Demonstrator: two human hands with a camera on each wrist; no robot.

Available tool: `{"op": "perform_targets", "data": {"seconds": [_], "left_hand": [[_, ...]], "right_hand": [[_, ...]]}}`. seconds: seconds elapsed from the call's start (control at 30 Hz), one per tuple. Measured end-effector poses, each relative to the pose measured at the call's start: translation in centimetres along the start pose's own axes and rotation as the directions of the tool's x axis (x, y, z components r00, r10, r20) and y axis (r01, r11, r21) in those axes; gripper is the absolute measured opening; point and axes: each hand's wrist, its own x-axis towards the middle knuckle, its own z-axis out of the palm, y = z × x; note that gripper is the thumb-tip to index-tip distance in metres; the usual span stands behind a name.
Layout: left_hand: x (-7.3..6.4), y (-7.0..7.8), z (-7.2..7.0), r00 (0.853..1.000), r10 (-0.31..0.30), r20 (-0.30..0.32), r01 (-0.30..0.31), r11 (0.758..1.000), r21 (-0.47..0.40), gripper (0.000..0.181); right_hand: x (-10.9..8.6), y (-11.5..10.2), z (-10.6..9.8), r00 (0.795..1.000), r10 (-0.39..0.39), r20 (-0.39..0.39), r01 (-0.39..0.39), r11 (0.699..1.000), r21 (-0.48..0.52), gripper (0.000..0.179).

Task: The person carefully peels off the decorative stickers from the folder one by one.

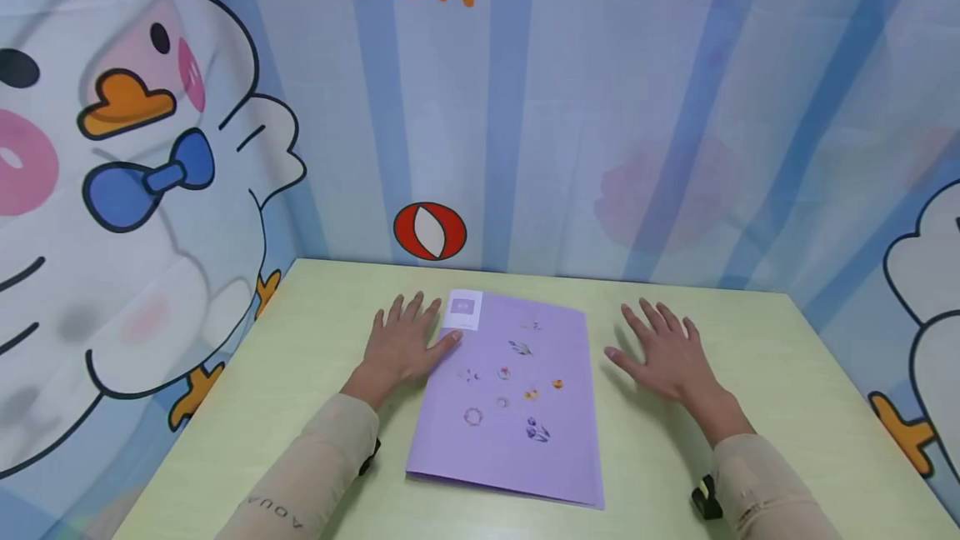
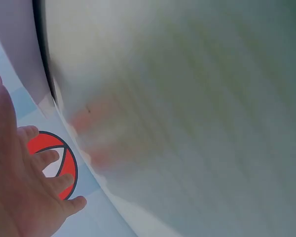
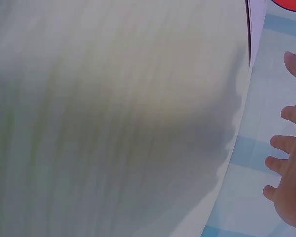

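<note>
A flat purple folder (image 1: 517, 457) with small flower and wreath pictures lies on the pale wooden table (image 1: 360, 515). At its far left corner is a white label (image 1: 464, 310). My left hand (image 1: 401, 346) is at the folder's left edge, fingers spread and thumb overlapping the folder near the label. To the folder's right, my right hand (image 1: 666, 357) is spread with straight fingers, apart from the folder and casting a shadow on the table. In the left wrist view the left hand (image 2: 19, 173) shows extended fingers; the right wrist view shows the right hand (image 3: 291, 148) likewise, holding nothing.
Behind the table hangs a striped blue cloth (image 1: 570, 107) printed with ducks, orange letters and a red ball (image 1: 430, 231). The table's far edge meets this cloth. A black wrist strap piece (image 1: 707, 497) shows under the right sleeve (image 1: 772, 486).
</note>
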Motion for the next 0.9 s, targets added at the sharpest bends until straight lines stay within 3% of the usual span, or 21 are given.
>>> {"op": "perform_targets", "data": {"seconds": [0.3, 0.67, 0.9], "left_hand": [[0.3, 0.2, -0.4, 0.999, 0.032, 0.014, -0.032, 1.000, 0.000, 0.089], [1.4, 3.8, -2.0, 0.990, 0.139, 0.014, -0.139, 0.990, -0.036, 0.090], [2.0, 4.9, -1.9, 0.980, 0.190, 0.052, -0.189, 0.982, -0.027, 0.090]], "right_hand": [[0.5, -0.5, 0.3, 1.000, -0.019, -0.012, 0.020, 0.996, 0.090, 0.087], [1.7, -2.4, -0.1, 1.000, -0.021, -0.007, 0.022, 0.970, 0.241, 0.093], [3.0, -4.0, 0.1, 1.000, -0.014, 0.016, 0.008, 0.951, 0.310, 0.092]]}}
